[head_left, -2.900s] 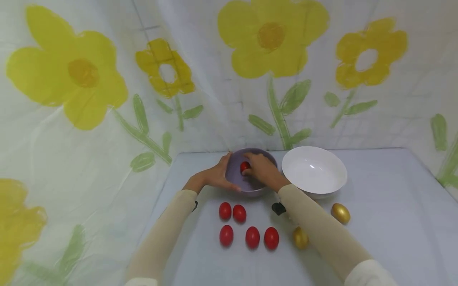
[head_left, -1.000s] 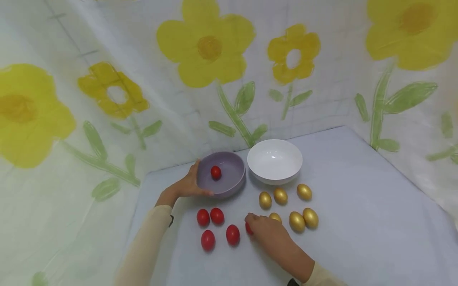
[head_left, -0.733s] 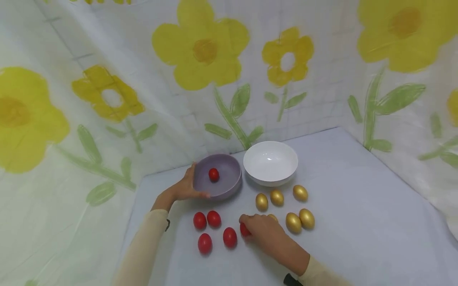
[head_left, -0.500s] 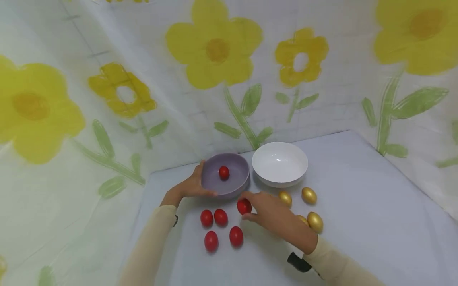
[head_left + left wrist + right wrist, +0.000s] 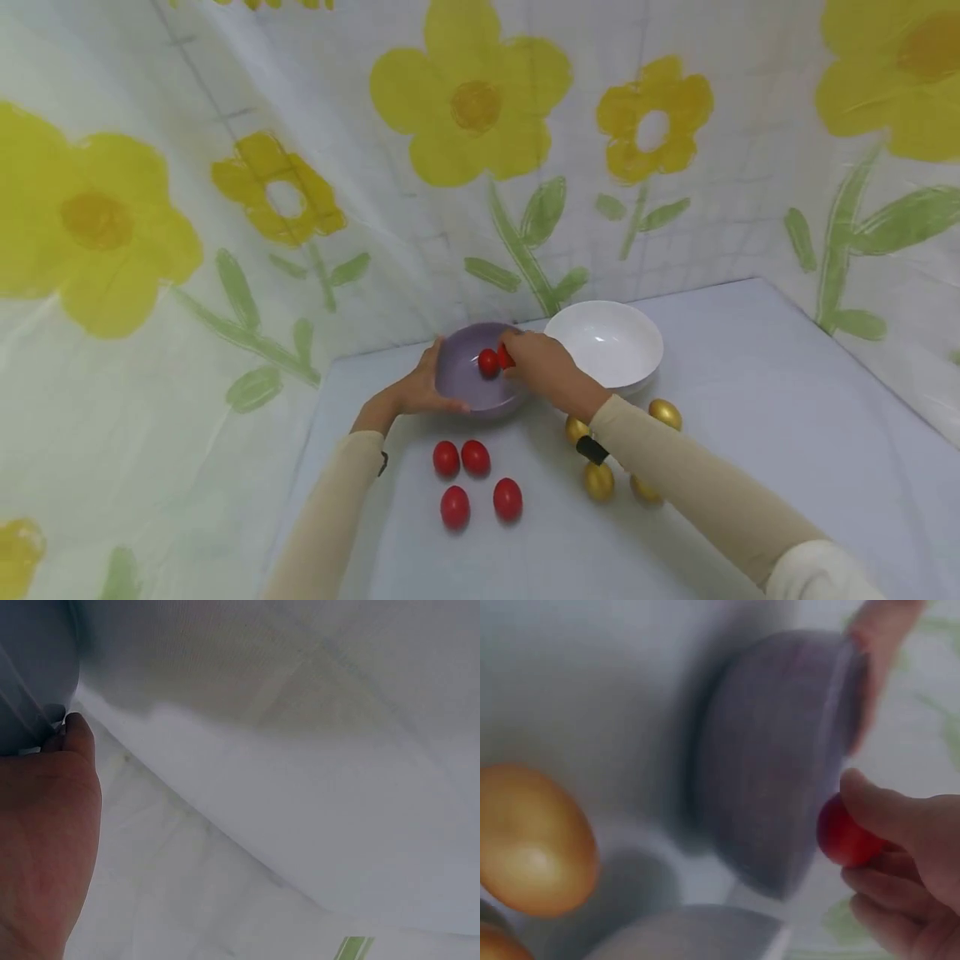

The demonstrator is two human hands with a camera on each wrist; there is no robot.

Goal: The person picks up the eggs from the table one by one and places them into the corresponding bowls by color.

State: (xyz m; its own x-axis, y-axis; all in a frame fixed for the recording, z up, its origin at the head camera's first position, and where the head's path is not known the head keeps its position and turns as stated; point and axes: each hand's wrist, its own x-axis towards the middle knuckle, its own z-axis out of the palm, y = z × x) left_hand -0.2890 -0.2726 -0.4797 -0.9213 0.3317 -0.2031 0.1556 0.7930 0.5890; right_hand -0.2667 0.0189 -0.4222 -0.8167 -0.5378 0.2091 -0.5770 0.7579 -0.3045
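In the head view my left hand grips the left side of a purple bowl, thumb at the front and fingers at the back rim. One red egg lies inside that bowl. My right hand pinches a second red egg over the bowl, beside the first one. Seen from the right wrist, thumb and fingers hold the red egg right at the bowl's rim. The left wrist view catches only part of the left hand against the bowl.
Several red eggs lie on the light table in front of the purple bowl. To its right stands a white bowl, partly behind the right hand. Several golden eggs lie under and around the right forearm, which hides some.
The right hand picked a red egg off the table and carried it up and forward to the purple bowl. The left hand keeps its hold on the bowl. The head view has shifted.
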